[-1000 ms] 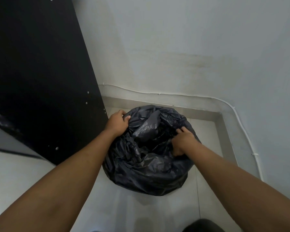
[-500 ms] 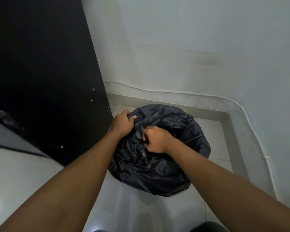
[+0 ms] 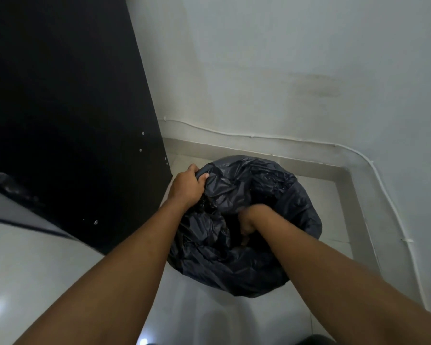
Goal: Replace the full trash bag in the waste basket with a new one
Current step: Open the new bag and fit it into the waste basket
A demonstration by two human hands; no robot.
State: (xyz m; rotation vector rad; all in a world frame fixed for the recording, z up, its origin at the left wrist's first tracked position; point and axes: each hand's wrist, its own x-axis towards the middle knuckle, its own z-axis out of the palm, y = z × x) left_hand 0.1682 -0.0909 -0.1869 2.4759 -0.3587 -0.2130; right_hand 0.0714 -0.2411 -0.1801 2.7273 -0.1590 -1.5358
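- While we gather its mouth, the crumpled black plastic trash bag [image 3: 271, 195] sits in the floor corner; the waste basket is hidden from us.
- Our left hand [image 3: 187, 188] grips the rim at ten o'clock, fingers curled round plastic.
- Our right hand [image 3: 250, 219] digs into the centre folds, and we cannot tell its fingers' state.
- Next, we judge, we should bunch the mouth shut and lift straight up.
- At nine o'clock stands a tall flat black panel [image 3: 60, 108].

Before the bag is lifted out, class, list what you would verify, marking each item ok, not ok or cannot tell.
1. Left hand grips the trash bag rim: ok.
2. Right hand has a firm hold: cannot tell, its fingers are sunk in the folds.
3. Bag mouth gathered shut: not ok, it gapes between the hands.
4. Waste basket steady: cannot tell, plastic hides it.
5. Space above the bag free: ok.
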